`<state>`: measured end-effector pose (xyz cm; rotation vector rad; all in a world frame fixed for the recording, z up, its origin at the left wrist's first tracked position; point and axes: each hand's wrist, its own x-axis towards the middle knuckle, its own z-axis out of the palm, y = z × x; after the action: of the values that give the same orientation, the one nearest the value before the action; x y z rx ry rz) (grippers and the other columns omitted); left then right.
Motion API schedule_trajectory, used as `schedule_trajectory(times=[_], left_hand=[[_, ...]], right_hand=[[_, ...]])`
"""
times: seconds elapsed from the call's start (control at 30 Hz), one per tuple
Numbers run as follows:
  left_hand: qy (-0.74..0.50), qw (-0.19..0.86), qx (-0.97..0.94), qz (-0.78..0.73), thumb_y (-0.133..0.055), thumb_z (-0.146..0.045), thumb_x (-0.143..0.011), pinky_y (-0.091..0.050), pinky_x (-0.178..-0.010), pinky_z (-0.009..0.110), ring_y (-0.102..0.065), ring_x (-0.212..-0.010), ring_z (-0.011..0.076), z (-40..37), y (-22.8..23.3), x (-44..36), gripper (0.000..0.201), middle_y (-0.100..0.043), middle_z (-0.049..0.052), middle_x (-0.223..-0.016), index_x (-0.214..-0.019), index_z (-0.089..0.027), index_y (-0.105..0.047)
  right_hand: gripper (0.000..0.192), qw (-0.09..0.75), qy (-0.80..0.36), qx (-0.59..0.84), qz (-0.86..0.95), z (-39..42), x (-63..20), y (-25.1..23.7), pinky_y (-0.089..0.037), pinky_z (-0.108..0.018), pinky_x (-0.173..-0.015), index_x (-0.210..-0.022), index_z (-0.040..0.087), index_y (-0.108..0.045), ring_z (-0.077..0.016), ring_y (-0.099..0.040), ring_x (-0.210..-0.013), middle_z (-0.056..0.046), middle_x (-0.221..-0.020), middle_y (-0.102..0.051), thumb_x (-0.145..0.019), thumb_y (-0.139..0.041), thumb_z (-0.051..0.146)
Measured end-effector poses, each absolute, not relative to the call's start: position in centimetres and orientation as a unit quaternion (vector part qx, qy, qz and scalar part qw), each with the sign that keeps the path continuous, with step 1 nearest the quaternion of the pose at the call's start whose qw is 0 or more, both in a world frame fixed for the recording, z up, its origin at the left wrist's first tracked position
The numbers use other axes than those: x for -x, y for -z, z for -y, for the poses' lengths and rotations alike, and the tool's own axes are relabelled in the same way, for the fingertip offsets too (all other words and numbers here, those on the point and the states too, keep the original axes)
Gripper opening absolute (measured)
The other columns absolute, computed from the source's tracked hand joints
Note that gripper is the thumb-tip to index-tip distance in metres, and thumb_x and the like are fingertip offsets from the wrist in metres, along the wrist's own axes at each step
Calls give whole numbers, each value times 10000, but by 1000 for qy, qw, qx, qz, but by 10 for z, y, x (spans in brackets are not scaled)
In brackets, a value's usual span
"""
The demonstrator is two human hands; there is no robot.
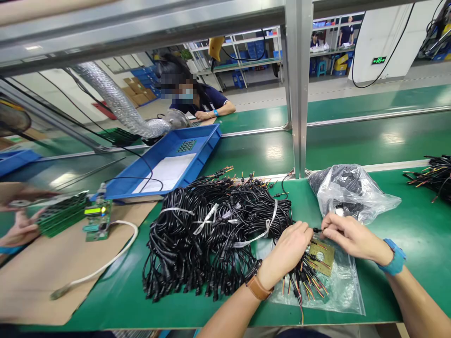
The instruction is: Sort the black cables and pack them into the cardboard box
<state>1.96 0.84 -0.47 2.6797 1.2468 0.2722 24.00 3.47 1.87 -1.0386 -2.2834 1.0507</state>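
My left hand (pixel 293 248), a brown-strapped watch on its wrist, has its fingers closed on a thin black cable (pixel 317 230). The fingers of my right hand (pixel 347 234), with a blue wristband behind it, pinch the other side of that short dark piece. Beneath both hands lie a tan plate with a round hole (pixel 326 259) and a flat clear plastic bag (pixel 347 293). Cable ends with red and yellow bare-tipped wires (pixel 313 284) fan out by my left wrist. Tied bundles of black cables (pixel 211 234) with connectors are heaped to the left.
A clear bag of black parts (pixel 352 188) sits behind my right hand. More cables (pixel 433 173) lie far right. A blue tray (pixel 207 148), a small display board (pixel 97 220) and a co-worker's hand (pixel 23 230) are leftward. A metal post (pixel 298 94) rises behind; another person sits opposite.
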Motion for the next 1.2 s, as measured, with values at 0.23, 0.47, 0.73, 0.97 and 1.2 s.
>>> schedule_trajectory(times=[0.23, 0.47, 0.73, 0.97, 1.2], left_hand=[[-101, 94, -897, -420, -484, -75, -969, -519, -770, 342, -582, -843, 208, -10, 10, -19, 159, -597, 40, -905, -863, -173, -550], [-202, 209, -858, -423, -508, -118, -957, -512, -812, 326, -663, -898, 210, -12, 13, -17, 191, -700, 43, -979, -1114, -200, -578], [-339, 267, -829, -355, -469, -186, -991, -508, -820, 296, -645, -897, 190, -14, 19, -16, 132, -689, 77, -978, -1031, -171, -594], [-447, 368, -731, -361, -457, -228, -1012, -492, -678, 237, -667, -736, 145, -12, 18, -17, 110, -706, 44, -820, -1046, -168, -542], [-489, 279, -726, -396, -553, -181, -915, -461, -654, 237, -608, -674, 132, -11, 17, -20, 92, -668, 30, -759, -850, -166, -617]], right_hand=[[160, 188, -394, 350, 829, -32, -233, -16, -421, -272, -631, -956, 221, -533, -167, -617, -647, -1, -739, -692, -1034, -465, 343], [229, 338, -367, 436, 749, -40, -248, -13, -467, -277, -661, -989, 215, -556, -163, -601, -711, -18, -833, -646, -1033, -481, 427], [248, 319, -381, 425, 757, -38, -239, 4, -516, -319, -759, -1085, 209, -589, -206, -635, -864, -63, -973, -666, -1020, -501, 431], [262, 337, -461, 412, 710, -29, -231, 5, -547, -280, -747, -1124, 213, -617, -179, -651, -842, -59, -993, -665, -996, -567, 436], [275, 352, -472, 412, 695, -24, -223, 8, -548, -267, -704, -1104, 199, -637, -166, -640, -771, -53, -925, -661, -980, -595, 441]])
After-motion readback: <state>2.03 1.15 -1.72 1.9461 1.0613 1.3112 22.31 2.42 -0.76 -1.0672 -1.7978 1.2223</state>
